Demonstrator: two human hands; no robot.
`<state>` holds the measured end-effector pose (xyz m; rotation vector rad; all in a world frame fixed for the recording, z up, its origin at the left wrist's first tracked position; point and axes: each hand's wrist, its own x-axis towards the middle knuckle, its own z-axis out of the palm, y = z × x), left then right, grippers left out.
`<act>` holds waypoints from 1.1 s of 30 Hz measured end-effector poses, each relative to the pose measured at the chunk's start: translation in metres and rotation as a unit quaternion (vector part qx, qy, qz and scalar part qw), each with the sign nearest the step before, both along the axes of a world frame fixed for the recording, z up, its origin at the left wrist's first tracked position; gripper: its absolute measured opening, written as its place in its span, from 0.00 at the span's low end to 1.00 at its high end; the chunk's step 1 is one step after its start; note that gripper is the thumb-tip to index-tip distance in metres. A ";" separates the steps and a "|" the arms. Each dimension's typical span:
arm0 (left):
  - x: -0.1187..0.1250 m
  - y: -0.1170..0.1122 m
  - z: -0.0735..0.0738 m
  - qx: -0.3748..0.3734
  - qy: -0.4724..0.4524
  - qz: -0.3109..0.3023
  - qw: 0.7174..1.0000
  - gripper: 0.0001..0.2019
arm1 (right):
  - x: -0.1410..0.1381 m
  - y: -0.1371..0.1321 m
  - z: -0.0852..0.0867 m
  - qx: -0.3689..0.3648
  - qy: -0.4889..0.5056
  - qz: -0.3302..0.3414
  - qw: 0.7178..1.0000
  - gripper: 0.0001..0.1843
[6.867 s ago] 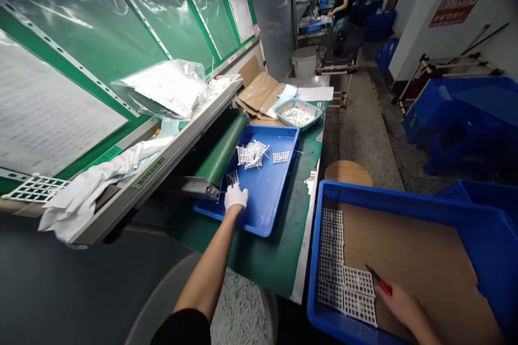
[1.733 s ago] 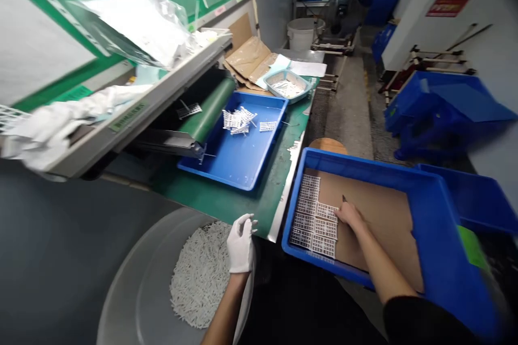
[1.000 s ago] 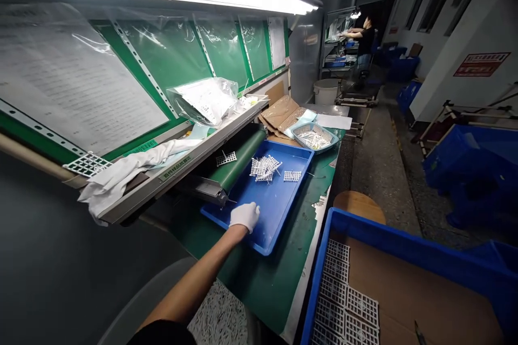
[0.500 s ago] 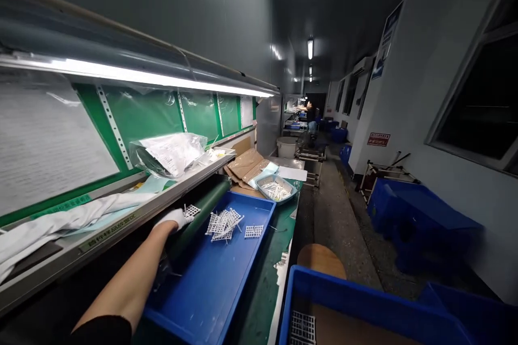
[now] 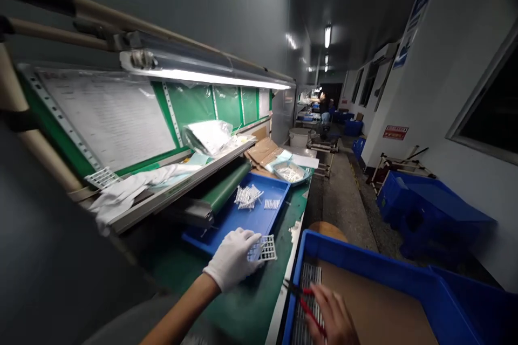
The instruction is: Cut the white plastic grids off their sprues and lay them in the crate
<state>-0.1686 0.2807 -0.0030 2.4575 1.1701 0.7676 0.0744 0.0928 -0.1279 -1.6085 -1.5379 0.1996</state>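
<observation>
Head view: low in the frame, the gloved left hand (image 5: pixel 231 259) pinches a white plastic lattice (image 5: pixel 263 248) by its edge, fingers drawn narrow on the grid, above the green bench mat (image 5: pixel 246 310). At lower right, the bare right hand (image 5: pixel 334 317) closes around red-handled side cutters (image 5: pixel 311 307) over a blue bin (image 5: pixel 364 259), where stacked lattices (image 5: pixel 307 276) lie on cardboard (image 5: pixel 372 302). Farther up, a blue tray (image 5: pixel 259 221) holds a loose pile of lattices (image 5: pixel 247 196). A part this thin likely handles best held flat by its edge, keeping its bars from bending.
</observation>
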 end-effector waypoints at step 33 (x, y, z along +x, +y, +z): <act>-0.209 -0.223 0.039 0.034 0.114 0.008 0.993 0.28 | -0.185 -0.069 0.074 0.132 -0.069 0.265 0.953 0.26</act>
